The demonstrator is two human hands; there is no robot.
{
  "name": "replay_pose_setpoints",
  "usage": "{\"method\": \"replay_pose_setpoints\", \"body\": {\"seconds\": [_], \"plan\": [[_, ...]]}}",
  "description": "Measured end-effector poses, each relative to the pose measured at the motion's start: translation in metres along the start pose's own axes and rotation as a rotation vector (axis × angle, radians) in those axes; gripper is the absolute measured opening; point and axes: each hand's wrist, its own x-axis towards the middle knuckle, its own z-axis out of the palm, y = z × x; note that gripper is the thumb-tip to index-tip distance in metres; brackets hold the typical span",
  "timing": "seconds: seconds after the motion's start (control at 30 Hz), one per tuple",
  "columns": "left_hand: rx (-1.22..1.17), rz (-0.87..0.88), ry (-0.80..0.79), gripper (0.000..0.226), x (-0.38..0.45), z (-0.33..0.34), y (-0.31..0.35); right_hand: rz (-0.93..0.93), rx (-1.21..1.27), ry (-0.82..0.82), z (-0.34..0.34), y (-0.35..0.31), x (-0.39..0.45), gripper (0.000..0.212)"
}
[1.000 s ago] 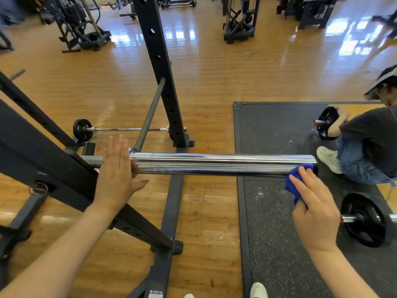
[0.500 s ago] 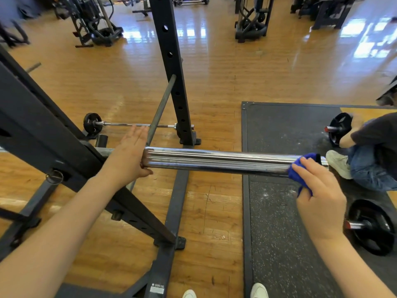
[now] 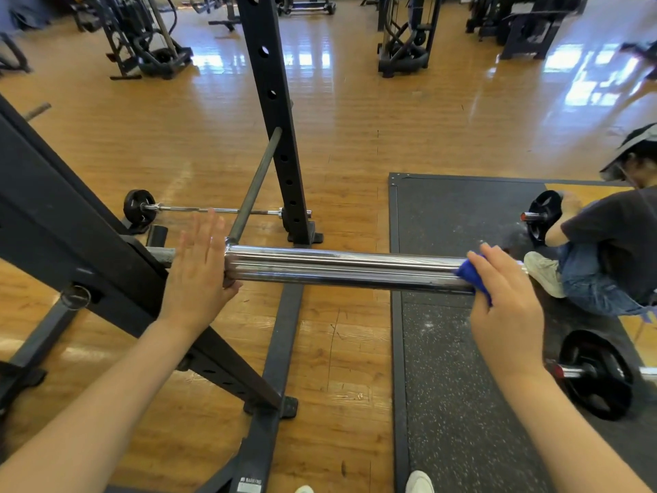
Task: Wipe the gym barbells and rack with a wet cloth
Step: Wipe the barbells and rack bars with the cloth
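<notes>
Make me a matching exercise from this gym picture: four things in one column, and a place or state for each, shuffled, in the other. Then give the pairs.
Things
1. blue cloth
2. left hand
3. chrome barbell sleeve
4. small barbell

Places or states
A. lies on the wooden floor behind the rack upright
B. runs level between the two hands
C. fingers straight, held flat against the sleeve's inner end
D. bunched in the right hand at the sleeve's outer end

Pairs: 1-D, 2-C, 3-B, 4-A
</notes>
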Motion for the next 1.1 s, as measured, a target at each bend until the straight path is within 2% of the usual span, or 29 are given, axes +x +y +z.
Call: {"method": "replay_pose_setpoints", "body": {"seconds": [0.2,0.27,0.4,0.53,0.6,0.67,0.77,0.83,0.97,1.03,1.1], "plan": [[0.016,-0.014,-0.063,0.110,0.006,-0.004,-0.003,-0.061,0.022,0.008,-0.007,0.004,-0.023,0.040],[-0.014,-0.013,-0.166,0.108,0.014,-0.012,-0.001,-0.060,0.017,-0.009,-0.009,0.004,-0.031,0.039],[0.075,0.025,-0.344,0.114,0.028,-0.026,-0.003,-0.022,0.013,-0.040,-0.013,-0.001,-0.041,0.041],[0.101,0.051,-0.431,0.118,0.034,-0.033,-0.004,0.036,0.070,-0.029,-0.020,-0.010,-0.040,0.043],[0.090,0.039,-0.391,0.120,0.031,-0.034,-0.002,0.015,0.082,0.019,-0.021,-0.015,-0.028,0.043],[0.085,0.039,-0.244,0.123,0.020,-0.030,0.001,-0.020,0.073,0.035,-0.018,-0.019,-0.007,0.041],[0.082,0.102,-0.079,0.126,0.002,-0.014,0.001,-0.033,0.012,-0.051,-0.006,-0.020,0.019,0.040],[0.075,0.116,-0.045,0.128,-0.002,-0.003,-0.002,-0.028,-0.009,-0.114,0.002,-0.021,0.020,0.051],[0.076,0.096,0.025,0.116,0.003,0.002,-0.004,-0.030,-0.046,-0.095,0.001,-0.017,0.003,0.054],[0.063,0.083,0.008,0.113,0.005,0.002,-0.004,-0.038,-0.055,-0.073,-0.002,-0.012,-0.007,0.056],[0.030,0.072,-0.066,0.111,0.010,-0.004,-0.003,-0.065,-0.047,-0.042,-0.003,-0.009,-0.017,0.046]]}}
